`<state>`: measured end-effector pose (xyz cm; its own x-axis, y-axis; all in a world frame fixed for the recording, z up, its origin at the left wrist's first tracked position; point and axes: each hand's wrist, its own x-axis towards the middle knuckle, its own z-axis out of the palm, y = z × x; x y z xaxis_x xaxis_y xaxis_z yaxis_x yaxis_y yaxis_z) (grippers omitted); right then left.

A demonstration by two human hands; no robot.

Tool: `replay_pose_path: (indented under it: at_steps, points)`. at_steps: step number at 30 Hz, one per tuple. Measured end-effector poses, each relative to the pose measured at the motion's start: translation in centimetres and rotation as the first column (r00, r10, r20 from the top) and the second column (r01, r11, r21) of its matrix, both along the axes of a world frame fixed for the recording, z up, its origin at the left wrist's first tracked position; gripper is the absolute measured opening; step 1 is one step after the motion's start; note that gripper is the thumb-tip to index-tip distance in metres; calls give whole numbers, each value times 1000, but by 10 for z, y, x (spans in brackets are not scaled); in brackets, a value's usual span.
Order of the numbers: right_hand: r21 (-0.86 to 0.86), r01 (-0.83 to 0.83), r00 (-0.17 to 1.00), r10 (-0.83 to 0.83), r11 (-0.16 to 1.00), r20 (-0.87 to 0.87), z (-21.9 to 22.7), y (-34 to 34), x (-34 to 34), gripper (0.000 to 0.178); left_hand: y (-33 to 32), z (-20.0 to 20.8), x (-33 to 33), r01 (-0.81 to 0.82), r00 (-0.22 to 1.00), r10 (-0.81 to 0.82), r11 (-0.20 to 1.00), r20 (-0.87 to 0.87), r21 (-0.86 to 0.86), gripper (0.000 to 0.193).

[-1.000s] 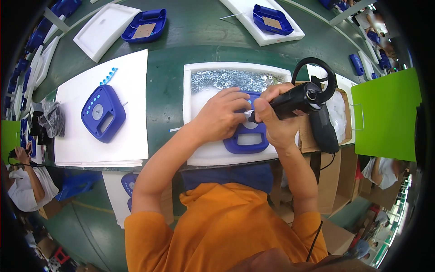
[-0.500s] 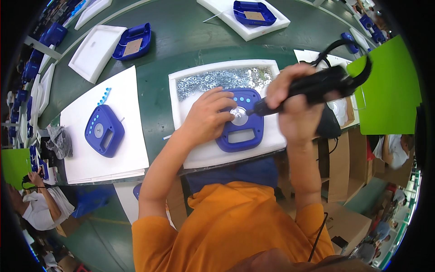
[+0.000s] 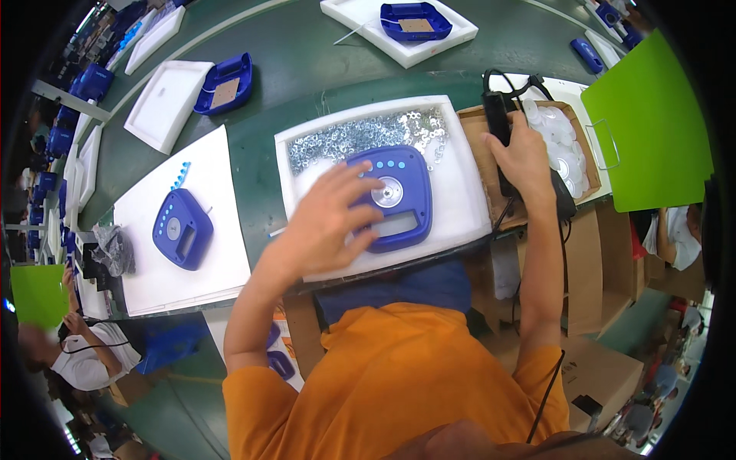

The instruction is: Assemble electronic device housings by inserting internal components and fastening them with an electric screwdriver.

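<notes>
Resting left hand (image 3: 326, 222) spread on blue housing (image 3: 391, 198) | right hand (image 3: 527, 157) grip clamped on black driver (image 3: 497, 115)

Left hand (image 3: 326, 222) motion-blurred; black tool (image 3: 506, 138) partly hidden under right hand (image 3: 525, 157).

The left hand (image 3: 326, 222) lies spread on a blue plastic housing (image 3: 391, 198), fingers touching its left side beside the round metal disc (image 3: 386, 192). The housing sits in a white foam tray (image 3: 460, 207) on the green bench (image 3: 307, 69), with a heap of small metal washers (image 3: 360, 134) behind it. The right hand (image 3: 525, 157) rests on a black power screwdriver (image 3: 498, 115) lying over a cardboard box (image 3: 475, 138).
</notes>
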<state>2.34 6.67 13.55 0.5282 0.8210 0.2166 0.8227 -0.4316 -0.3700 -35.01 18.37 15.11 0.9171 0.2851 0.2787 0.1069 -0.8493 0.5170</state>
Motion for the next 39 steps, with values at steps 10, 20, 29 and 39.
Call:
replay_pose_path:
  at_steps: [10,20,29,39]
  points:
    - [196,-56,987,24,979,160,-25,1,-26,38,-49,-24,-3,-74,987,102,974,-124,213,28]
    - [608,-117,974,209,785,-82,-43,-37,-110,20,35,20,30,-210,978,197,911,73,354,29]
    - [608,-137,963,248,782,-102,-58,-37,-108,15,125,19,244,-57,985,-21,897,170,438,26]
    - [578,-185,949,298,795,-106,-65,-38,-113,16,192,-23,468,-149,988,145,810,54,566,33]
